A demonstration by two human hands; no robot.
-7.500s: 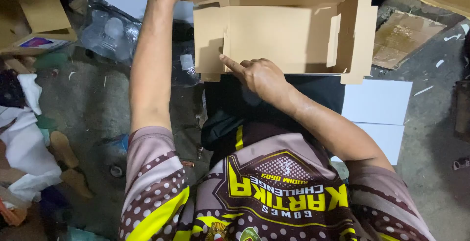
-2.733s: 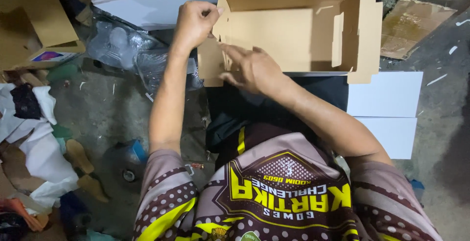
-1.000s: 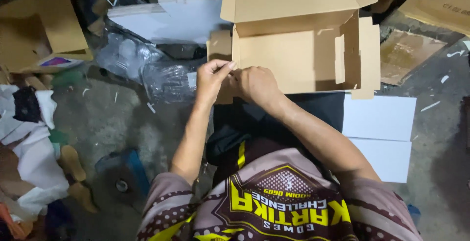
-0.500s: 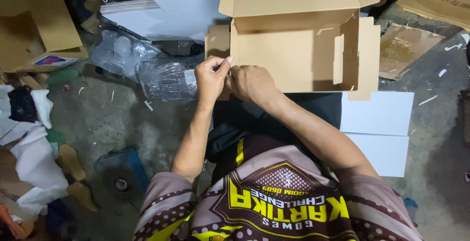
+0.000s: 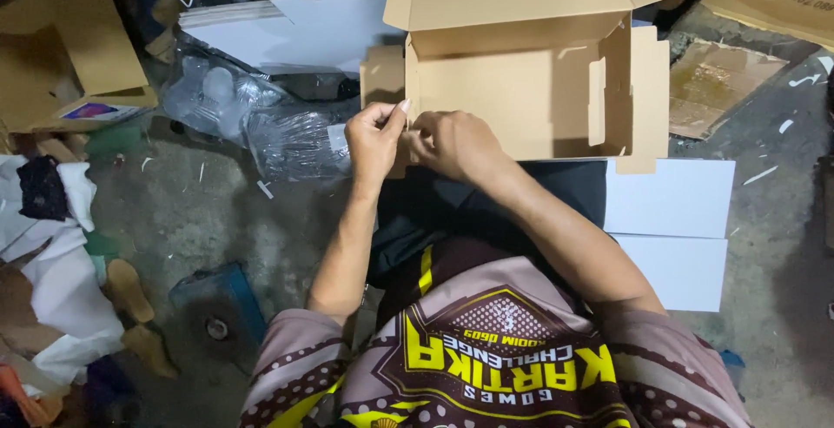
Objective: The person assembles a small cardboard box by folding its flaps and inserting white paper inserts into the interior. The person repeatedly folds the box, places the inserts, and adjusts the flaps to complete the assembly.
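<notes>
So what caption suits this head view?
Both hands, left and right, pinch the near corner of an open cardboard box.

The open brown corrugated-cardboard box (image 5: pixel 521 72) is showing a matt, smooth face. Crinkled clear plastic bags (image 5: pixel 261 119) are glinting glossily. Flat white sheets (image 5: pixel 669 198) are looking smooth, the grey concrete floor (image 5: pixel 200 211) rough and dull.

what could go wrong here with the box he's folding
Both hands, left hand and right hand, pinch the near left corner of the cardboard box, so the thin flap there might crease or tear. The box is open and unsupported on its right side, so it might tip or slide off the lap.
</notes>
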